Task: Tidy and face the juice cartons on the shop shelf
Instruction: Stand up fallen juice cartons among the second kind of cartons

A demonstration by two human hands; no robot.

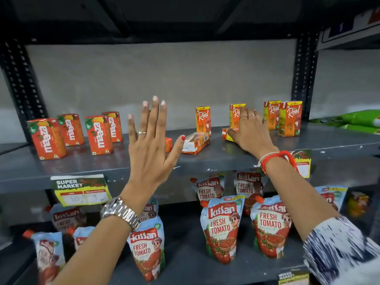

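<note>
Orange juice cartons stand on the grey shelf (pixel 82 163). Several Maaza cartons (pixel 47 138) are upright at the left. Upright Real cartons stand at the middle (pixel 203 120) and far right (pixel 290 119). One Real carton (pixel 195 142) lies flat, and another orange carton (pixel 168 144) is mostly hidden behind my left hand. My left hand (pixel 150 145) is raised in front of the shelf with fingers spread, holding nothing. My right hand (pixel 249 132) rests on a fallen carton (pixel 226 134), thumb against its side, with its fingers in front of an upright Real carton (pixel 234 114).
Kissan ketchup pouches (pixel 223 229) fill the lower shelf under my arms. A Super Market price tag (pixel 80 189) hangs on the shelf's front edge, another (pixel 303 163) by my right wrist. Black perforated uprights (pixel 304 79) frame the bay. Green packs (pixel 362 120) lie at the right.
</note>
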